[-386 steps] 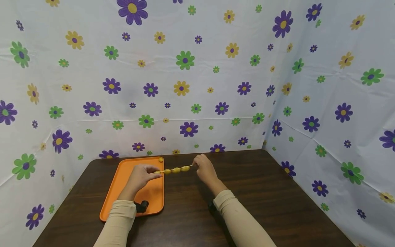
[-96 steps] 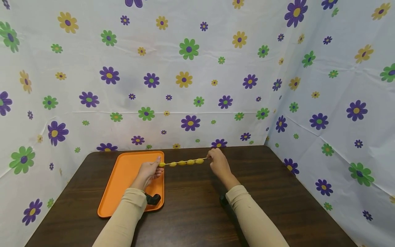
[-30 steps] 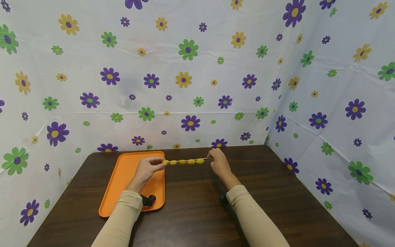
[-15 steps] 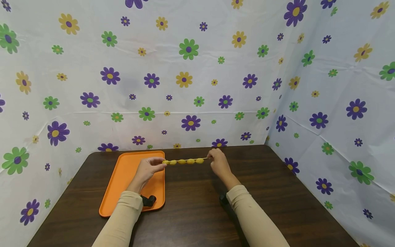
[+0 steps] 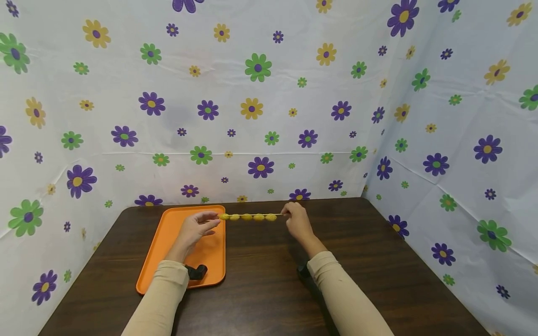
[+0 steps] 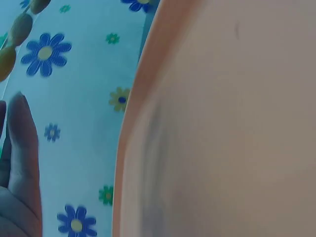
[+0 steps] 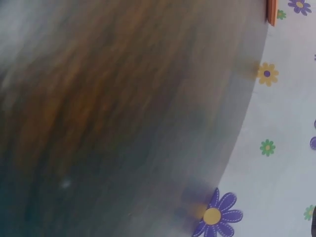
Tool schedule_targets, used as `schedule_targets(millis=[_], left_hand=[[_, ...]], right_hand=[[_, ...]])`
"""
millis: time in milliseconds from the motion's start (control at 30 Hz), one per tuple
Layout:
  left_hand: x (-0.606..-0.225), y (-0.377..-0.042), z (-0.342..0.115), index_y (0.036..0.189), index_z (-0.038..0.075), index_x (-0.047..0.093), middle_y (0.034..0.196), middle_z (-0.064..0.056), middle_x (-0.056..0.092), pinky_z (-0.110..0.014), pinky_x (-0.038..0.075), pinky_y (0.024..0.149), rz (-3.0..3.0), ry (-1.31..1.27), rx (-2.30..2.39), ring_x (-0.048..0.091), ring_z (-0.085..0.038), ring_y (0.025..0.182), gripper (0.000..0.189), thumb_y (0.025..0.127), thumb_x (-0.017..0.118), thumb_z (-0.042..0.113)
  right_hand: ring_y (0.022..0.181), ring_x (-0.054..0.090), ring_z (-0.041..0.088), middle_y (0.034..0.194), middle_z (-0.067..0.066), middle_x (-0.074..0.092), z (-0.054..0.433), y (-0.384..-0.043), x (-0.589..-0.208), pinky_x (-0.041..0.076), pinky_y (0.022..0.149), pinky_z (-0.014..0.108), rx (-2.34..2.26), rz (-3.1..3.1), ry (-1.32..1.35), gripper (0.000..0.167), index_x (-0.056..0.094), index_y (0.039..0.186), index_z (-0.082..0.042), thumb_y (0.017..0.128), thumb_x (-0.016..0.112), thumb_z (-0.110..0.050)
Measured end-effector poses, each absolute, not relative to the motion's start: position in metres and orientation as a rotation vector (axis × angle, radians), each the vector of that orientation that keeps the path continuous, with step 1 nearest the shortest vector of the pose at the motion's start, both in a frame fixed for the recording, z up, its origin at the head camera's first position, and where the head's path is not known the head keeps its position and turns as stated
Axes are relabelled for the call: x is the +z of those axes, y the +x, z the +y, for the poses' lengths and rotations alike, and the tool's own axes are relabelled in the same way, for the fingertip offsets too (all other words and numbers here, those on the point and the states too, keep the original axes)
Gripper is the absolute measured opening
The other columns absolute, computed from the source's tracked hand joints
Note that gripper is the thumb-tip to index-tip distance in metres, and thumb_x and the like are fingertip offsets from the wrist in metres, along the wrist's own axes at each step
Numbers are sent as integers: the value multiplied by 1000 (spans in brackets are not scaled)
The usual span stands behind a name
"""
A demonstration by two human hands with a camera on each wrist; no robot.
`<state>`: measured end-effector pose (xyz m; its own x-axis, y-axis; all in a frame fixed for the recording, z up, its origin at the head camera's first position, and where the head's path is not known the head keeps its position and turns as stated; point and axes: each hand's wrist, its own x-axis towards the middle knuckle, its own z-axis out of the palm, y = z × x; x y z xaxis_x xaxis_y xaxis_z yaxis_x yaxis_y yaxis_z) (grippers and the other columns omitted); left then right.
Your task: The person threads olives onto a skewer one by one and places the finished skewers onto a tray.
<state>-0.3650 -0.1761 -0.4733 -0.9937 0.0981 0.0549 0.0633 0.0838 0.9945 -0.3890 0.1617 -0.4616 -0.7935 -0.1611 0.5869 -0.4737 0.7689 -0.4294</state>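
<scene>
In the head view, a thin skewer (image 5: 252, 214) lies level in the air, threaded with several small yellow oval pieces that look like fruit. My right hand (image 5: 299, 223) pinches its bare right end. Just off the other end is my left hand (image 5: 194, 229), thumb and fingers parted, over the orange tray (image 5: 170, 228). The left wrist view shows the left fingers (image 6: 23, 143) extended, with the threaded yellow pieces (image 6: 20, 29) beyond their tips and a gap between. The right wrist view shows mostly blurred table, not the grip.
The tray stands on the left of a dark wooden table (image 5: 260, 289). A white flowered cloth (image 5: 269, 93) hangs behind the table and along the right side. Black wrist cameras sit under both cuffs.
The left hand has let go of the skewer's left end and drawn back left. Since the oldest frame, the skewer has gained pieces and the yellow piece in the tray's far corner is gone.
</scene>
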Motion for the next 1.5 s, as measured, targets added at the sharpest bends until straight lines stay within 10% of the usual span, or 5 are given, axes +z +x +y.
schedule_targets(millis=[767, 1500], left_hand=[[-471, -336, -250, 145, 3, 53, 137, -20, 59, -34, 57, 89, 2430, -59, 1977, 63, -21, 106, 53, 104, 60, 36], [-457, -325, -254, 144, 2, 53, 135, -22, 61, -40, 57, 90, 2467, -60, 1950, 62, -31, 111, 47, 107, 54, 31]], right_hand=[[81, 65, 24, 88, 6, 70, 55, -391, -463, 56, 66, 36, 684, -2721, 248, 17, 73, 84, -7, 81, 71, 11], [68, 63, 17, 79, 1, 67, -55, -344, -468, 50, 52, 31, 576, -2997, 359, 9, 70, 87, -14, 88, 75, -6]])
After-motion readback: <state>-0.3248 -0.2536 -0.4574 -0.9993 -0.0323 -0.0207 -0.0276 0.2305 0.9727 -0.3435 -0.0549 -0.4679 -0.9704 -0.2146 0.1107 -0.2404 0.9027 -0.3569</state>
